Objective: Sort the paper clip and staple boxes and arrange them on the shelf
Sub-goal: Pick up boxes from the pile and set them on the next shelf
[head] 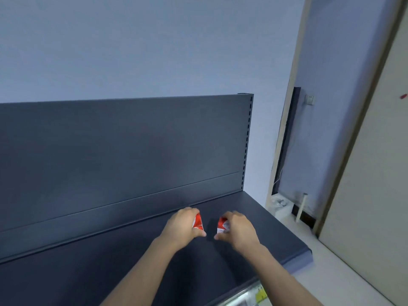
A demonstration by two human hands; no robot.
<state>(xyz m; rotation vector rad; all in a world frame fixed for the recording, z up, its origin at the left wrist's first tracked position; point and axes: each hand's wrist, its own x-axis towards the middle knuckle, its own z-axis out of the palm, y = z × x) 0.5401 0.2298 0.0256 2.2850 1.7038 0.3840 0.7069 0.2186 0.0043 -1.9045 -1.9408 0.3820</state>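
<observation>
Two bare forearms reach up from the bottom edge over a dark grey shelf. Farther out, the left hand has its fingers and thumb closed around a small red and white box. Just beside it, with a narrow gap between, the right hand grips a second red and white box the same way. Both boxes sit low over the shelf near its dark back panel. Beyond that rises a pale blue wall.
</observation>
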